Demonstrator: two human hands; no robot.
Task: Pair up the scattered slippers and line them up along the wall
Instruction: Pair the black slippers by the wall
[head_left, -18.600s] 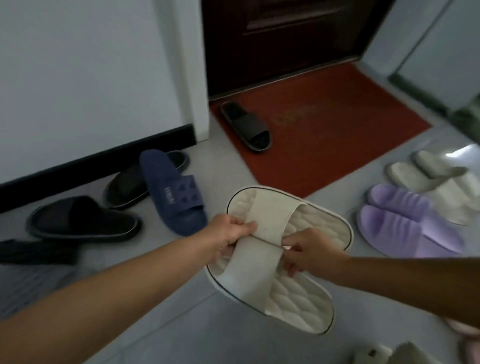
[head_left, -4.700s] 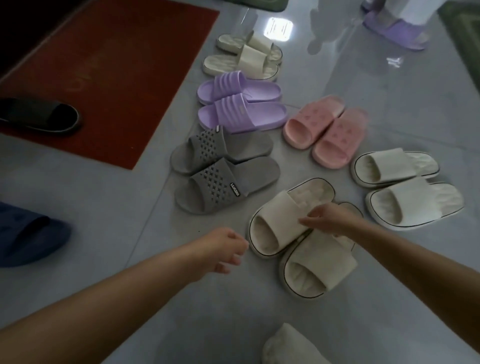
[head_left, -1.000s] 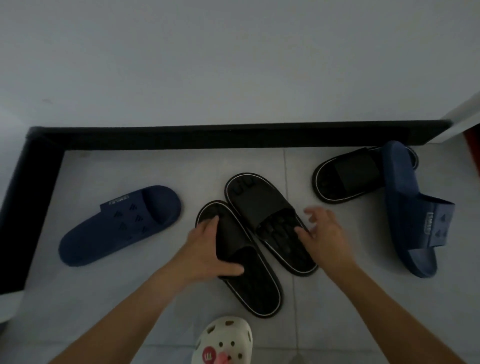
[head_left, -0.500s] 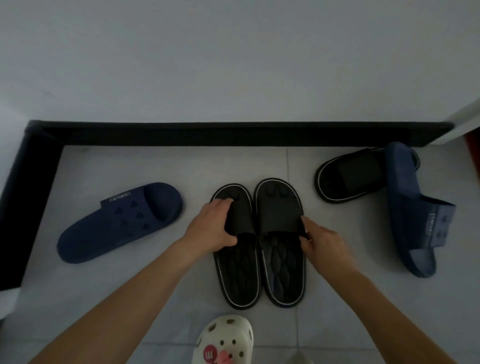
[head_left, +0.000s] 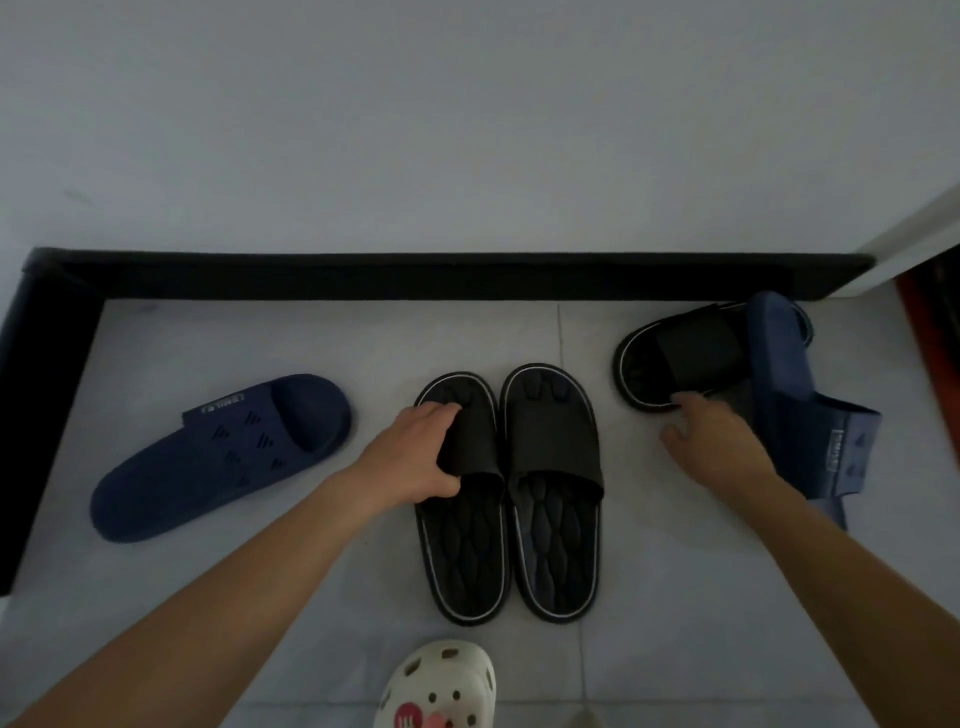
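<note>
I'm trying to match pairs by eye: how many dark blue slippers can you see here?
2. One blue slipper lies alone on the floor at left; the other is at right, lying over a black slipper. Others may be out of view.

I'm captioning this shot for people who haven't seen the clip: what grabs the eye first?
Two black ridged-sole slippers lie side by side mid-floor, toes toward the black baseboard, the left hand gripping one strap. The right hand reaches for a third black slipper under a navy slipper; another navy one lies left.
</note>
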